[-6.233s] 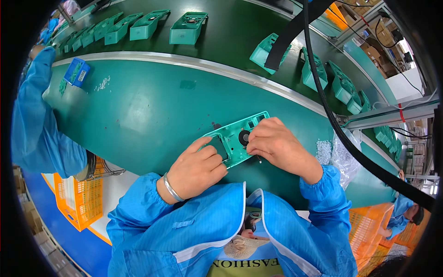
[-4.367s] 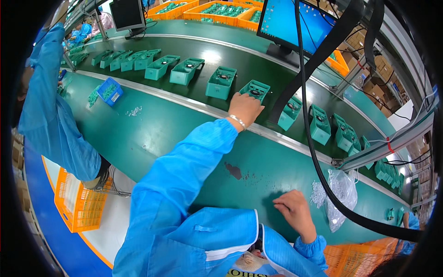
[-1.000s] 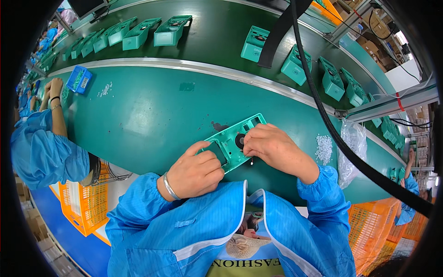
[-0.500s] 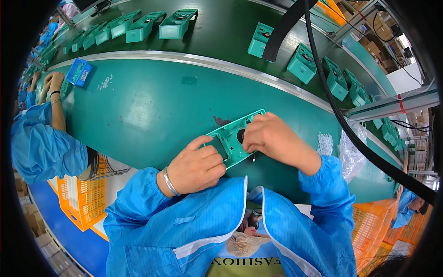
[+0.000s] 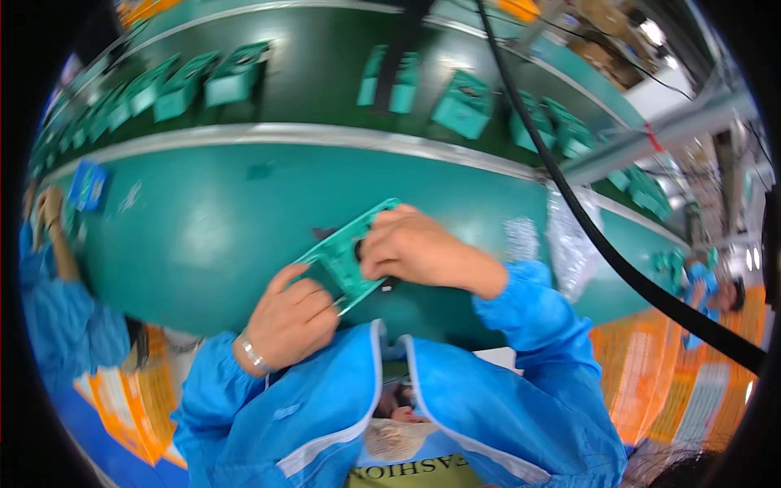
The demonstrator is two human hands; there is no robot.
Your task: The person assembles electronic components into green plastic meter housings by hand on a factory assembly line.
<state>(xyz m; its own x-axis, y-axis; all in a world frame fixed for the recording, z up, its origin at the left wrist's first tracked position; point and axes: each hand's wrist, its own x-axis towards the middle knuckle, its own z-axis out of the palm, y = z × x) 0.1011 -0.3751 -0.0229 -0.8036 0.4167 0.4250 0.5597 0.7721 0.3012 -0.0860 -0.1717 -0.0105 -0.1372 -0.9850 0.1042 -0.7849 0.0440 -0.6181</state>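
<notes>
A green plastic housing (image 5: 345,275), shallow and frame-like with an opening near its left end, lies slanted on the green table before me. My left hand (image 5: 294,319) is closed on its near left end, thumb and fingers along the edge. Over its far right part, my right hand (image 5: 413,250) has its fingers bent together at a black round part (image 5: 359,249) seated in the housing. Most of that part is hidden by my fingers. A small pale connector (image 5: 387,285) shows just below the right hand, beside the housing's edge. Motion blurs the picture.
Behind a metal rail, green housings (image 5: 464,104) stand in a row on a dark conveyor. Small white pieces (image 5: 521,238) and a clear plastic bag (image 5: 572,244) lie at right, under a thick black cable (image 5: 606,236). A co-worker's sleeve (image 5: 69,325) and a blue bin (image 5: 88,185) are at left.
The whole view has shifted, so the table, housing and both hands appear further left. Both hands keep the same hold on the housing and the black part.
</notes>
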